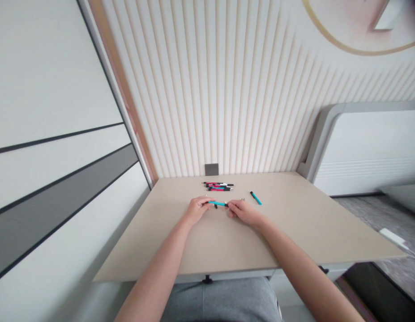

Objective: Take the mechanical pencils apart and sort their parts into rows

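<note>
Between my two hands a slim turquoise pen (218,204) with a black end lies sideways, a little above the desk. My left hand (197,209) pinches its left end. At the black right end, the fingers of my right hand (241,211) are closed on the same pen. A small black piece (216,206) shows just under the pen's middle; what it is I cannot make out. To the right of my right hand lies a turquoise pen part with a black end (256,198). Beyond my hands sits a bunch of several pens (219,187) in pink, black, white and turquoise.
The beige desk (153,241) meets a ribbed white wall (194,89) with a dark socket (211,169) at its back edge. A white cabinet (42,188) stands close on the left. To the right is a bed headboard (368,143); a white power strip (391,236) shows beyond the desk's right edge.
</note>
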### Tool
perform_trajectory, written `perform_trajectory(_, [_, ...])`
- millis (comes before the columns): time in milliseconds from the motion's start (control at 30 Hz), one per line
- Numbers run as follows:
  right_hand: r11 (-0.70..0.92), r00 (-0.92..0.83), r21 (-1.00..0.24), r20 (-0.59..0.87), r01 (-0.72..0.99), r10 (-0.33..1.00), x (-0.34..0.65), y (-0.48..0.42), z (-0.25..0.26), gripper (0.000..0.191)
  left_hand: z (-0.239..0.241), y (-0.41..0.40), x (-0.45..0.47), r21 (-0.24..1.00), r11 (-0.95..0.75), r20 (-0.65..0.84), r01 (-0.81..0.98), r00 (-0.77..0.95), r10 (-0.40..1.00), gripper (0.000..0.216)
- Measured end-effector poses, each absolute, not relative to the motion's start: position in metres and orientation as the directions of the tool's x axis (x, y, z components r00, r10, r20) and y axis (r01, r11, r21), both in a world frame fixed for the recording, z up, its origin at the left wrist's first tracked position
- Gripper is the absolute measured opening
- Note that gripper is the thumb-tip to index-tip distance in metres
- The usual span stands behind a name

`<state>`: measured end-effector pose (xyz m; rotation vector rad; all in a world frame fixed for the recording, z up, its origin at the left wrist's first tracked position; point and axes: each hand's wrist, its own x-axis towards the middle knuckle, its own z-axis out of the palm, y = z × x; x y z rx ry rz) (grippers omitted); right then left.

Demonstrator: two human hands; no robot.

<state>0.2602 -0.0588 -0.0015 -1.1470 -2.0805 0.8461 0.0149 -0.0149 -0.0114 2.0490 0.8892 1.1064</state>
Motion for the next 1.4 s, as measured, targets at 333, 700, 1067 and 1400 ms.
perform_trajectory(333, [0.417, -0.313, -0.401, 0.300, 0.816, 0.901, 0.259, -0.047, -0.009, 0.021, -0.005, -0.019, 0.020, 0.847, -0.423, 0.290, 0.321, 0.388, 0.875, 0.030])
perform_trajectory(700, [0.440, -0.266, -0.360, 0.440, 0.823, 0.858, 0.249, -0.053, -0.004, 0.021, -0.010, -0.019, 0.022, 0.911, -0.343, 0.255, 0.228, 0.344, 0.904, 0.041])
perform_trajectory(1067, [0.448, -0.265, -0.543, 0.384, 0.710, 0.884, 0.252, -0.050, -0.009, 0.030, -0.017, -0.010, 0.021, 0.925, -0.328, 0.249, 0.194, 0.344, 0.905, 0.038])
perform_trajectory(1400, [0.440, -0.195, -0.631, 0.420, 0.639, 0.886, 0.256, -0.050, -0.009, 0.026, -0.017, -0.009, 0.017, 0.910, -0.333, 0.250, 0.245, 0.317, 0.915, 0.035])
